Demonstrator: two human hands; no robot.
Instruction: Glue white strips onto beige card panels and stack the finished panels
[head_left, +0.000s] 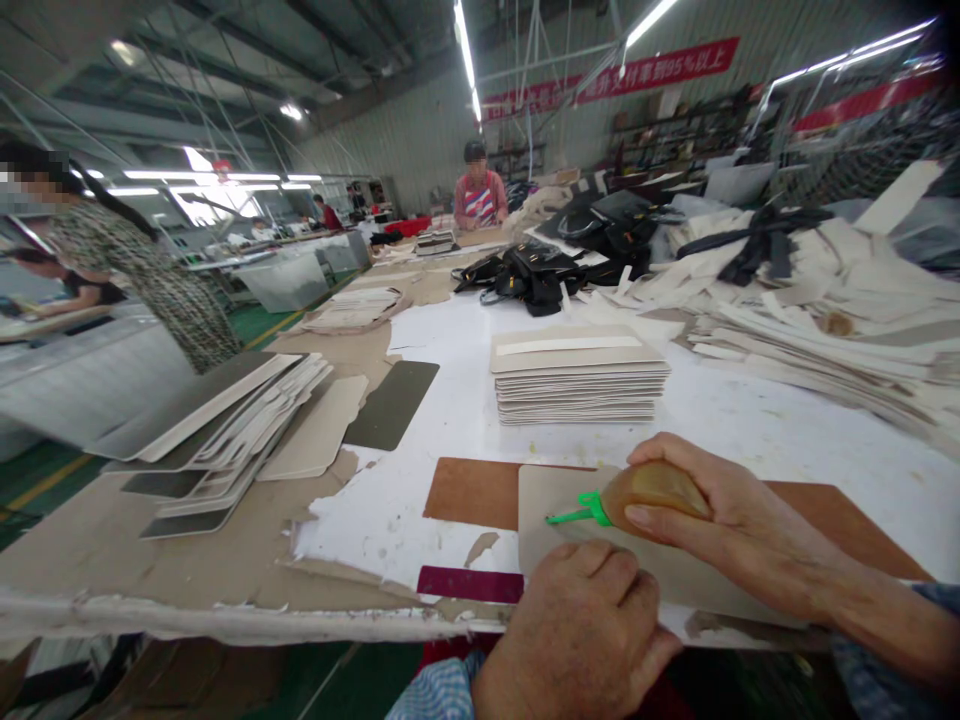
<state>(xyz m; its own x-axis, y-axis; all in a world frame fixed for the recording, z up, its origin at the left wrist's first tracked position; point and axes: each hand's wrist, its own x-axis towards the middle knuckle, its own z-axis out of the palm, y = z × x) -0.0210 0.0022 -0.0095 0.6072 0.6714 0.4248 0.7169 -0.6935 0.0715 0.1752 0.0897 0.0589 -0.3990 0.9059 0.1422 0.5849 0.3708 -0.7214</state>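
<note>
In my right hand (697,510) is a squeeze bottle (649,495) of amber stuff, lying on its side with its green nozzle pointing left. The nozzle tip is at the upper left part of a beige panel (551,540). My left hand (585,625) rests at the near edge of that panel, fingers curled; whatever they grip is hidden beneath them. Under the panel lies a brown piece (472,490), showing on both sides. A narrow maroon strip (470,583) lies to the left of my left hand.
A neat stack of beige panels (577,385) stands behind the bottle. Grey and beige pieces (225,450) are piled at left, beside a dark panel (394,405). Black goods (532,270) and loose cut strips (825,340) lie farther back. A person (480,195) sits at the far end.
</note>
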